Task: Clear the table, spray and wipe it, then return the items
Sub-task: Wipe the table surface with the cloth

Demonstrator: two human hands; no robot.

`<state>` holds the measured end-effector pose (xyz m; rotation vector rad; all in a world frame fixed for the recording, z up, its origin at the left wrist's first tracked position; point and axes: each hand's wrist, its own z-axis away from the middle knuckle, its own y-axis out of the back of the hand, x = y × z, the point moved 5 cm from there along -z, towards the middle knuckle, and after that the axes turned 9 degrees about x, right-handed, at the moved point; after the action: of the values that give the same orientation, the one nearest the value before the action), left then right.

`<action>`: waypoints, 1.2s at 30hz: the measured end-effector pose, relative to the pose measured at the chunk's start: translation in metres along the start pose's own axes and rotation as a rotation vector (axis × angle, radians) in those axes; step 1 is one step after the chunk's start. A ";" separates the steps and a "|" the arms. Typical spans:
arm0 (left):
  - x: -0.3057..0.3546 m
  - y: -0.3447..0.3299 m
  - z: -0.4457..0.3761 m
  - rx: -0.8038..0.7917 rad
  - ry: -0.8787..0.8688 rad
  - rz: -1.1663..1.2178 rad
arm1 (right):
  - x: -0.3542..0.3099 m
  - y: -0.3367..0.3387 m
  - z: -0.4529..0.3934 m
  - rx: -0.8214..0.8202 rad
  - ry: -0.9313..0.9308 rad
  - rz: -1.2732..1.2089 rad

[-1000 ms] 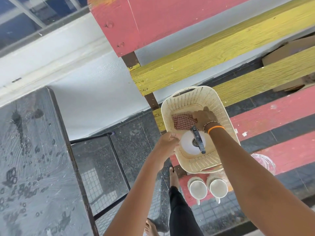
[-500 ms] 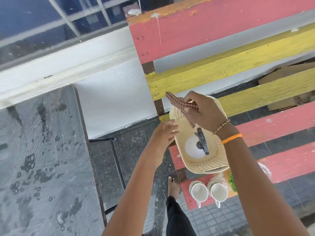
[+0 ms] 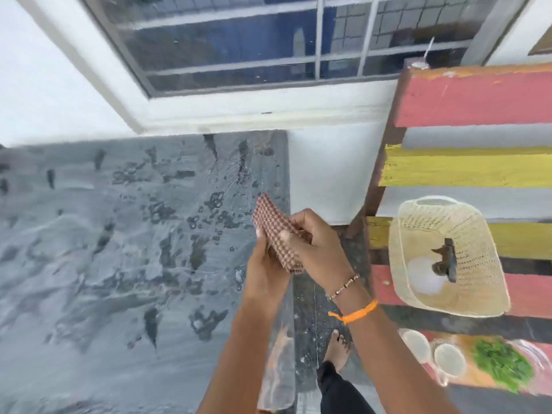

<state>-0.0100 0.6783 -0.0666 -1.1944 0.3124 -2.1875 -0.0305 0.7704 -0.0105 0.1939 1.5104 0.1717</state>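
Orange wristband [image 3: 355,314], beaded bracelet [image 3: 343,287], black trousers [image 3: 340,392]

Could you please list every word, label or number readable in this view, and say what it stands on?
None: no readable text anywhere.
The cloth held in both hands shows only a check pattern.
The basket, cups and bench show no print; the view is blurred.

A white wall [image 3: 53,85] runs behind everything, with a barred window [image 3: 268,40] set above a pale sill, its dark glass showing dim reflections. To the right stands a slatted bench [image 3: 478,168] painted in red, yellow and grey planks, on a dark speckled floor [image 3: 310,324]. Soft, even daylight falls without hard shadows.
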 end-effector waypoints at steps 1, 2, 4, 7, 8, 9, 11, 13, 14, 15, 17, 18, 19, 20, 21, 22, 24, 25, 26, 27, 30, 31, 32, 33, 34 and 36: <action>0.009 0.025 0.013 0.037 -0.021 0.025 | -0.004 -0.023 0.011 -0.031 -0.011 0.017; 0.018 0.051 0.026 0.086 -0.026 0.048 | -0.007 -0.044 0.021 -0.058 -0.023 0.040; 0.035 0.102 0.049 0.137 -0.055 0.059 | -0.015 -0.086 0.042 -0.112 -0.046 0.084; 0.063 0.167 0.087 0.250 -0.150 0.045 | -0.028 -0.144 0.075 -0.199 -0.026 0.182; 0.071 0.190 0.098 0.281 -0.176 0.046 | -0.032 -0.163 0.087 -0.225 -0.010 0.211; 0.079 0.211 0.111 0.304 -0.199 0.045 | -0.037 -0.180 0.099 -0.250 -0.003 0.233; 0.094 0.252 0.132 0.342 -0.243 0.025 | -0.043 -0.215 0.120 -0.308 0.002 0.268; 0.107 0.294 0.154 0.385 -0.307 0.016 | -0.051 -0.255 0.141 -0.375 0.022 0.288; 0.110 0.304 0.160 0.401 -0.328 0.012 | -0.050 -0.264 0.145 -0.393 0.017 0.287; 0.115 0.318 0.168 0.427 -0.353 0.009 | -0.053 -0.281 0.151 -0.426 0.015 0.283; 0.126 0.349 0.182 0.489 -0.391 0.021 | -0.058 -0.318 0.164 -0.508 -0.015 0.241; 0.132 0.363 0.188 0.508 -0.405 0.033 | -0.060 -0.334 0.169 -0.553 -0.047 0.208; 0.138 0.375 0.193 0.528 -0.411 0.037 | -0.062 -0.351 0.175 -0.604 -0.080 0.170; 0.146 0.391 0.198 0.550 -0.420 0.038 | -0.066 -0.373 0.182 -0.668 -0.116 0.127; 0.150 0.398 0.201 0.556 -0.416 0.029 | -0.068 -0.384 0.187 -0.716 -0.174 0.075; 0.155 0.406 0.203 0.562 -0.413 0.026 | -0.070 -0.398 0.192 -0.765 -0.239 0.017; 0.168 0.425 0.204 0.582 -0.406 0.021 | -0.070 -0.427 0.198 -0.838 -0.341 -0.059; 0.176 0.433 0.203 0.589 -0.394 0.027 | -0.070 -0.441 0.199 -0.852 -0.375 -0.080; 0.184 0.441 0.201 0.592 -0.384 0.035 | -0.070 -0.454 0.198 -0.854 -0.405 -0.105; 0.192 0.450 0.198 0.591 -0.378 0.041 | -0.070 -0.467 0.197 -0.851 -0.435 -0.122; 0.217 0.475 0.187 0.602 -0.370 0.003 | -0.070 -0.505 0.193 -0.844 -0.511 -0.201; 0.228 0.484 0.182 0.600 -0.367 -0.022 | -0.071 -0.518 0.189 -0.852 -0.509 -0.231; 0.235 0.492 0.177 0.599 -0.360 -0.039 | -0.071 -0.527 0.186 -0.855 -0.489 -0.228; 0.249 0.503 0.168 0.588 -0.342 -0.055 | -0.073 -0.542 0.177 -0.850 -0.464 -0.216; 0.259 0.510 0.162 0.586 -0.324 -0.069 | -0.075 -0.550 0.172 -0.843 -0.444 -0.199; 0.286 0.526 0.143 0.578 -0.284 -0.145 | -0.080 -0.573 0.150 -0.778 -0.425 -0.181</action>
<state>0.2067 0.1026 -0.0432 -1.1850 -0.5079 -1.9822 0.1102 0.1919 -0.0580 -0.5006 0.9452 0.5218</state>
